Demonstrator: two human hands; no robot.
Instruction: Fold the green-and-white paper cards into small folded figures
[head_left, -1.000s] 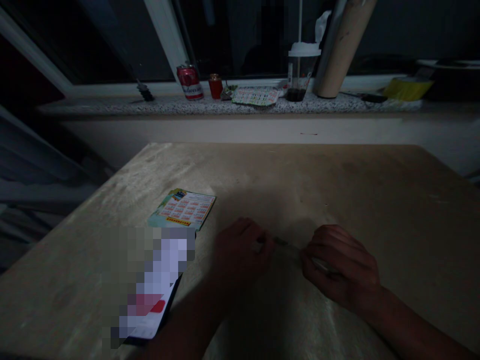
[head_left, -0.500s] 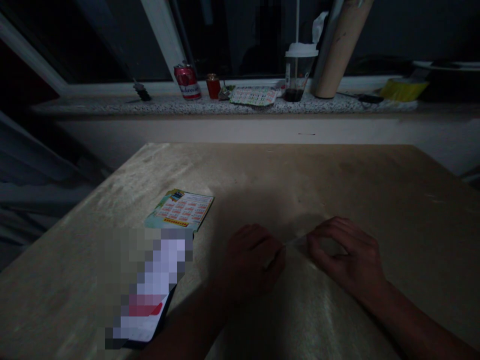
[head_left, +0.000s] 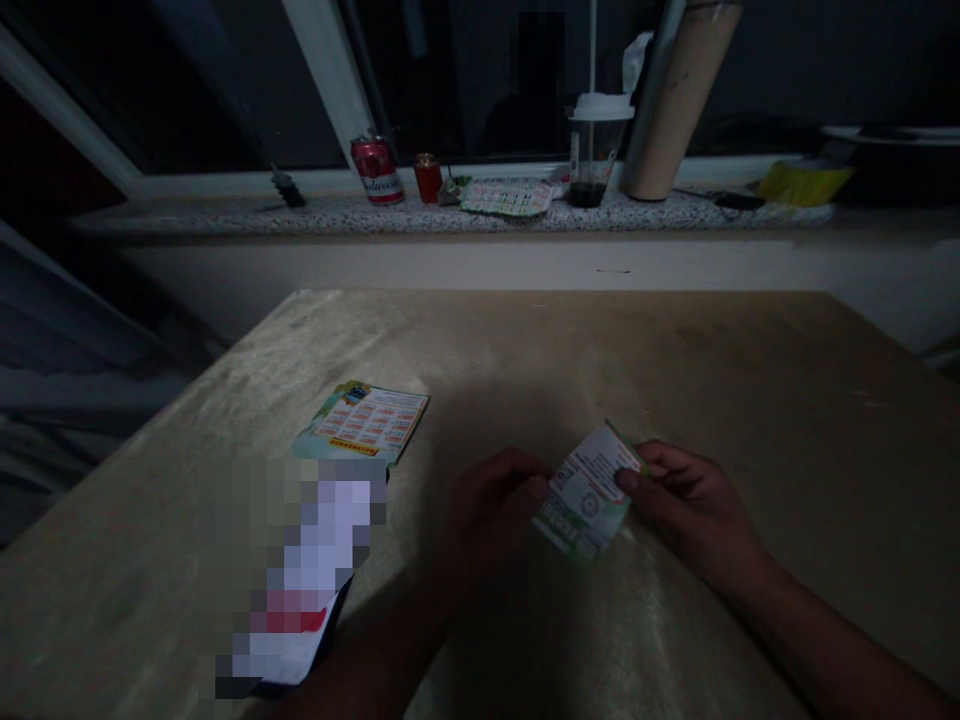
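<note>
A small printed paper card, by its look a scratch card (head_left: 592, 495), is held tilted above the table between my two hands. Its visible face is whitish and green with small text and a round emblem. My left hand (head_left: 499, 505) pinches its left edge between thumb and fingers, in deep shadow. On the right edge, my right hand (head_left: 686, 505) grips it with the thumb on the face and the fingers behind. To the left on the table lie similar cards (head_left: 367, 420) with rows of red print, just beyond a lit phone (head_left: 315, 575) whose screen is mostly blurred out.
Under everything is a beige table (head_left: 787, 400) against the wall. On the speckled windowsill (head_left: 315, 215) stand a red can (head_left: 377, 170), a small red jar (head_left: 427, 178), a lidded cup with a straw (head_left: 590, 150), a cardboard tube (head_left: 679, 110) and yellow tape (head_left: 806, 183). Printed cards (head_left: 506, 198) lie there too.
The card was edge-on, a thin line between my hands; now its printed face is turned toward me. My right hand has rotated, its thumb now on the face.
</note>
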